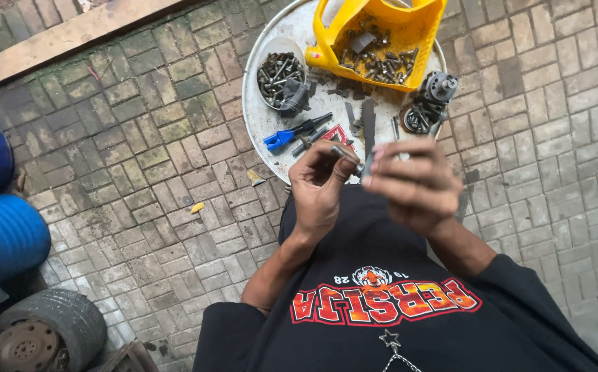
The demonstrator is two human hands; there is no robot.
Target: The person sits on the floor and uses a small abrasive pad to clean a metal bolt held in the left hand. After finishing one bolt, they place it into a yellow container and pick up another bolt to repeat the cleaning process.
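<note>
**Bolt pinched between two hands above the parts tray**

Bolt [346,152], small and grey, is sitting in the fingertips of the left hand [319,184], which is curling shut around one end of it, thumb pressing from above so the shank is pointing toward the other hand. Right hand [412,184] is meeting it from the opposite side, fingers drawn together on a small metal piece at the bolt's tip; what that piece is cannot be told, since the fingers are covering it. Both hands are hovering close to the chest, just over the near edge of the tray, probably so that anything dropped is falling back among the parts.

Beyond the hands, the round white metal tray [261,117] is lying on the brick paving [140,158]. Blue-handled pliers [292,132] are resting near its near-left edge, within easy reach. Toward the left edge a white bowl [279,77] is holding loose bolts and nuts. At the right edge a dark round engine part [439,87] is standing next to a coil of small metal pieces. At the far edge a cut-open yellow jug [381,38] is serving as a bin for more hardware.

Off at the left, blue drums [6,231] and an old wheel [47,331] are sitting well apart from the tray.
</note>
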